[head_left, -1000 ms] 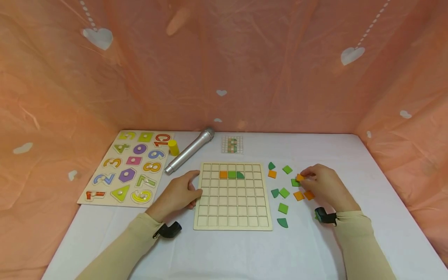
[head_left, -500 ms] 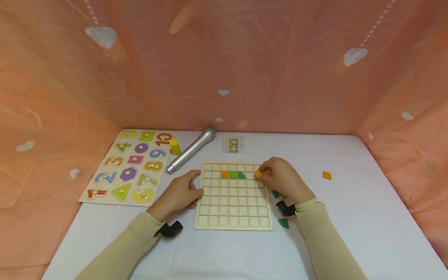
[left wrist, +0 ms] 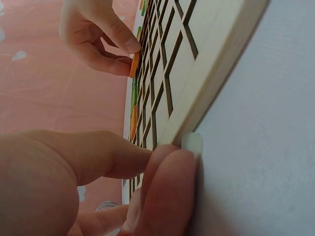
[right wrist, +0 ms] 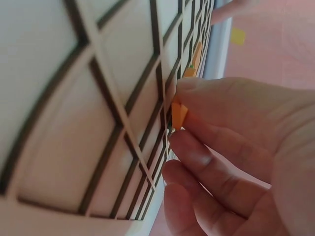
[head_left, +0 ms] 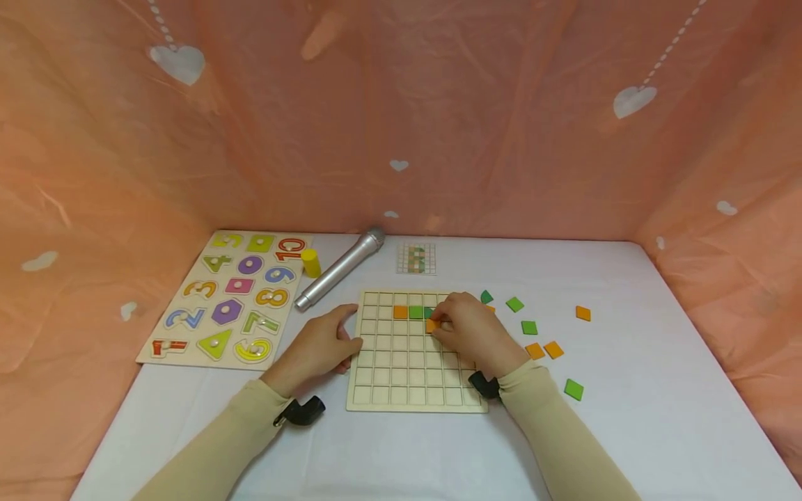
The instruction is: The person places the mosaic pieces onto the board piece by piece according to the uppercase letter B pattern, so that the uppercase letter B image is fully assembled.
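A wooden grid board (head_left: 388,376) lies on the white table, its left edge held by my left hand (head_left: 316,341). Thumb and fingers meet at that edge in the left wrist view. My right hand (head_left: 473,330) pinches an orange square tile (head_left: 430,326) between thumb and fingertips, over the board's upper middle. One row above sit an orange square tile (head_left: 401,312), a green square tile (head_left: 416,312) and a dark green quarter-round tile (head_left: 428,312), the last partly covered by the right fingers. The right wrist view shows the pinched orange tile (right wrist: 178,115) close to the grid.
Loose orange tiles (head_left: 554,349) and green tiles (head_left: 529,328) lie right of the board, some hidden by the right arm. Behind it are a small pattern card (head_left: 416,259), a silver microphone (head_left: 341,270) and a yellow cylinder (head_left: 310,264). A number puzzle (head_left: 200,327) lies left.
My right hand has carried the orange tile leftward from the loose tiles, across the board's right edge, to just below the dark green piece. The left hand stays at the board's edge.
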Available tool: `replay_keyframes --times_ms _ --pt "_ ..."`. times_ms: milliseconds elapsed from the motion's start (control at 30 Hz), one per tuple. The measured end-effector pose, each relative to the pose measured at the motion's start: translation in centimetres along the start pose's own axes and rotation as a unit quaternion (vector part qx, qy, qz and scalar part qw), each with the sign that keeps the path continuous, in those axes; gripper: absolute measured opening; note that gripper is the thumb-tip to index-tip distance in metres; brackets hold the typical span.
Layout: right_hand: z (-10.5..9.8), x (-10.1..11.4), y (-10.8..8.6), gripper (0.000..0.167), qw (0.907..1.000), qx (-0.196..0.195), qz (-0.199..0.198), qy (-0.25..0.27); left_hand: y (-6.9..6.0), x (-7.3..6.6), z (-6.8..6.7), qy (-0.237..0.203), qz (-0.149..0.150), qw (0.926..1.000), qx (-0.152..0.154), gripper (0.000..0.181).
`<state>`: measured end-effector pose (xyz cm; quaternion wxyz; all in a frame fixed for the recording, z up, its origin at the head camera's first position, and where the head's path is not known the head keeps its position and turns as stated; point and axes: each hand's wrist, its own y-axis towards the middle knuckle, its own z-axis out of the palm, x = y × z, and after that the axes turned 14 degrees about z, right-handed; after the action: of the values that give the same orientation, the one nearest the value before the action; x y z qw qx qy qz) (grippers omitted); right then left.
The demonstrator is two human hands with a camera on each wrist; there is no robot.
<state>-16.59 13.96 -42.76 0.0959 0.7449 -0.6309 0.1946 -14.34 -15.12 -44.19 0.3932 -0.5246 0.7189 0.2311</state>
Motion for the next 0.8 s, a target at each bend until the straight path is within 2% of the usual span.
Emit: replay_keyframes --times_ms 433,800 --pt "0.17 0.20 0.02 0.016 0.9994 -0.012 -0.023 -0.021 -0.11 -0.04 -0.08 0.001 0.001 1.0000 0.002 0.073" --pt "0.13 0.27 -0.25 0.017 0.9999 -0.013 0.000 -0.007 -0.06 0.07 -0.02 0.002 0.005 1.0000 0.006 0.072"
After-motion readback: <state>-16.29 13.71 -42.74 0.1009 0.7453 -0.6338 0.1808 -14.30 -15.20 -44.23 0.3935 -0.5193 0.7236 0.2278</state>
